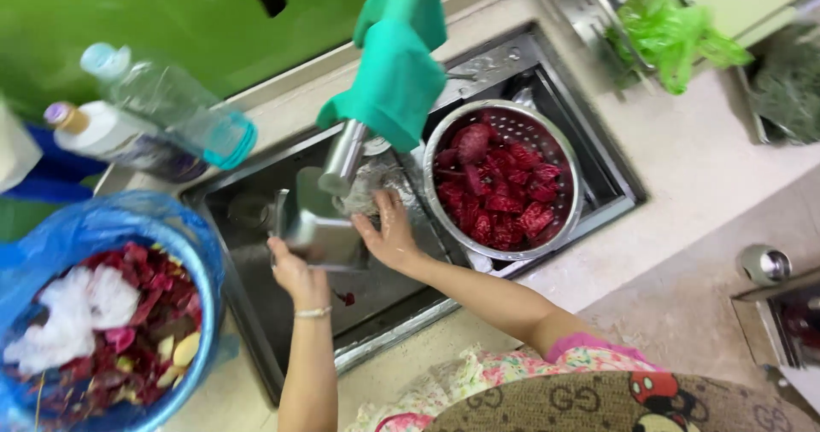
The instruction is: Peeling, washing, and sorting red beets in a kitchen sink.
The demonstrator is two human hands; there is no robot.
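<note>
left hand (295, 271) – my fingers closed on the metal container (318, 223), tilted in the sink (256, 252) so water drains | right hand (389, 231) – fingers spread open against its side under the tap (343, 154) | colander (502, 176) of red pieces beside, apart | peel bin (111, 312) on bench (700, 167)

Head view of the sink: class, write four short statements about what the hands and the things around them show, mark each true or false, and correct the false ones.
1. Both hands, left hand and right hand, touch a metal container over the sink. True.
2. The colander is empty. False: it holds dark red pieces.
3. A green cloth hangs over the tap. True.
4. The bin has a yellow liner. False: the liner is blue.
</note>
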